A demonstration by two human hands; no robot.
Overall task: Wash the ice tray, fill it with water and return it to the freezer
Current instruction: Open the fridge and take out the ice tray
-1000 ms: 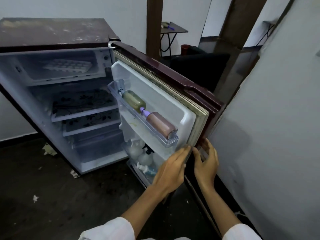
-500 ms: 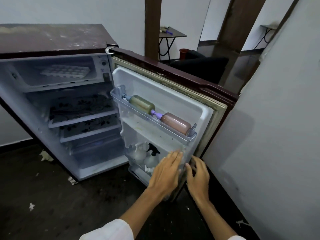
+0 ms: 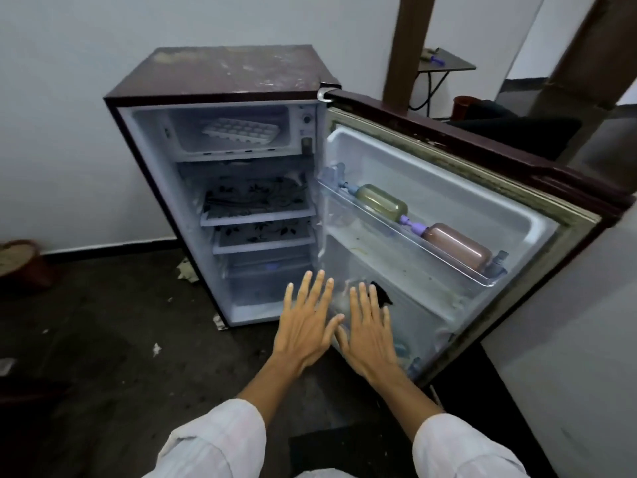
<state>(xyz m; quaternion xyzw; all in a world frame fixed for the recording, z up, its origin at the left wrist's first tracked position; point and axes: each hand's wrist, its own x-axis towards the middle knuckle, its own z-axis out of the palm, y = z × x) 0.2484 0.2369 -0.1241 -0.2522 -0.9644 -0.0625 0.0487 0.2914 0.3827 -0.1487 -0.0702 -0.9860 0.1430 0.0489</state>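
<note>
A small maroon fridge (image 3: 234, 72) stands open on the floor. A white ice tray (image 3: 240, 131) lies flat in the freezer compartment (image 3: 227, 151) at the top. The fridge door (image 3: 444, 198) is swung wide to the right. My left hand (image 3: 306, 320) and my right hand (image 3: 367, 327) hover side by side, palms down and fingers spread, in front of the door's lower part. Neither hand holds anything, and both are well below the tray.
The door shelf (image 3: 458, 267) holds a greenish bottle (image 3: 381, 201) and a pinkish bottle (image 3: 456, 246) lying on their sides. Patterned shelves (image 3: 256, 215) sit below the freezer. A white wall (image 3: 568, 339) is close on the right. A brown pot (image 3: 20, 265) stands at the left.
Both hands have come off the door's outer edge and moved left, now spread in front of the door's inside. The door has swung wider, and my view has pulled back.
</note>
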